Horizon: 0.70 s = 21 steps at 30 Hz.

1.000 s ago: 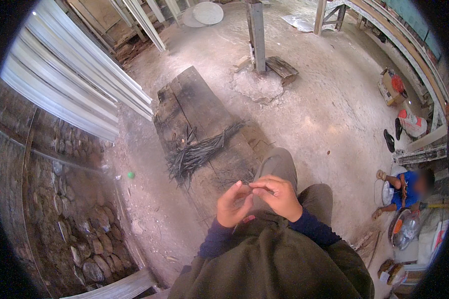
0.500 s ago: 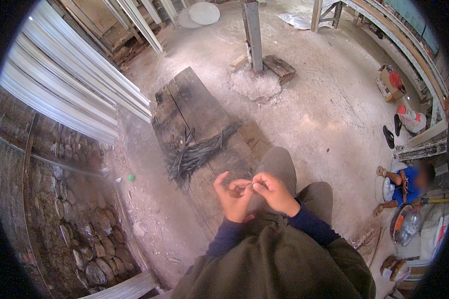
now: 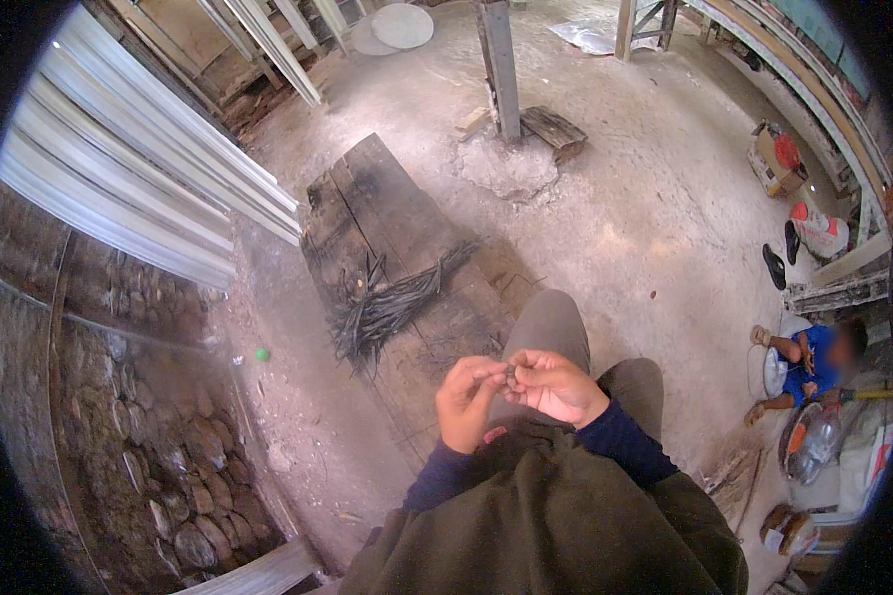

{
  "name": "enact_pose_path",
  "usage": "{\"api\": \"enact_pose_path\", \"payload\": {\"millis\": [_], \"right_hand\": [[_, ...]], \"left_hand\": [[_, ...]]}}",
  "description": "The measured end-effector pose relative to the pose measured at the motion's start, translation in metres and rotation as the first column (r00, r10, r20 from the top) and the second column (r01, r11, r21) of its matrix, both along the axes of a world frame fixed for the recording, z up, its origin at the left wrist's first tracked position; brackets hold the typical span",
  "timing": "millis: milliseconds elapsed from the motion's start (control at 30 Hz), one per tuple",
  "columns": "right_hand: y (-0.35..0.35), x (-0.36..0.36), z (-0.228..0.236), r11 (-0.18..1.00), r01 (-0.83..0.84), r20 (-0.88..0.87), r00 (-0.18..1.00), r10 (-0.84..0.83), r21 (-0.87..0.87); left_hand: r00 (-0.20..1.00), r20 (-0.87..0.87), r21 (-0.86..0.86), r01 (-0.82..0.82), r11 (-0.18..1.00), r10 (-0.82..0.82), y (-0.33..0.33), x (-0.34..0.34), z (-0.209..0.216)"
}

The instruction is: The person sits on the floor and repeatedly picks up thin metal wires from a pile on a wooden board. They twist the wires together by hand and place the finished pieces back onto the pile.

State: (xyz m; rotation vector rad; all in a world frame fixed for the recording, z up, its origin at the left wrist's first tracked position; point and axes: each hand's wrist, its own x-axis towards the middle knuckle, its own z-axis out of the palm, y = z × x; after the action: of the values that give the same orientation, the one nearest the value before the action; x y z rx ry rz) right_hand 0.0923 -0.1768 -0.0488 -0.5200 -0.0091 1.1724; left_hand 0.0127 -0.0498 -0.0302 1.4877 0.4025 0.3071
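Note:
Above my lap, my left hand (image 3: pixel 465 399) and my right hand (image 3: pixel 563 390) meet fingertip to fingertip. Between their pinched fingers is a small dark piece (image 3: pixel 511 376), too small for me to name. Both hands are closed, thumbs pressed against the fingers. Just beyond them a bundle of thin dark strips (image 3: pixel 399 302) lies loosely across a worn wooden bench (image 3: pixel 372 178). The bundle is apart from my hands.
Long white panels (image 3: pixel 119 149) lean at the left, above stacked stones (image 3: pixel 203 486). A post (image 3: pixel 499 74) stands ahead beside a wood block (image 3: pixel 554 131). At the right a person in blue (image 3: pixel 812 362) sits near a clear bottle (image 3: pixel 816 446) and black sandals (image 3: pixel 774 266).
My left fingers, spread before, have closed in toward the small dark piece. My right hand has turned and shifted slightly, its palm showing more. The bundle stays where it was.

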Motion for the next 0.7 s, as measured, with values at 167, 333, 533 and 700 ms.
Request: {"api": "enact_pose_path", "payload": {"millis": [167,333,533,700], "right_hand": [[-0.005,-0.003,-0.004,0.997,0.066,0.154,0.986,-0.06,-0.033],[-0.007,-0.006,0.013,0.966,0.159,0.456,0.888,-0.051,-0.203],[-0.01,-0.009,0.02,0.937,0.255,0.602,0.796,-0.063,-0.24],[-0.002,-0.017,0.03,0.886,0.427,0.814,0.57,-0.107,-0.182]], "left_hand": [[0.992,0.114,0.071,0.044,0.996,-0.052,-0.001,-0.002,0.008],[0.993,0.018,0.135,0.117,0.984,-0.121,0.006,-0.004,0.018],[0.983,-0.007,0.004,0.183,0.983,-0.183,0.009,-0.008,0.029],[0.977,-0.004,-0.182,0.21,0.961,-0.214,0.015,-0.01,0.019]]}}
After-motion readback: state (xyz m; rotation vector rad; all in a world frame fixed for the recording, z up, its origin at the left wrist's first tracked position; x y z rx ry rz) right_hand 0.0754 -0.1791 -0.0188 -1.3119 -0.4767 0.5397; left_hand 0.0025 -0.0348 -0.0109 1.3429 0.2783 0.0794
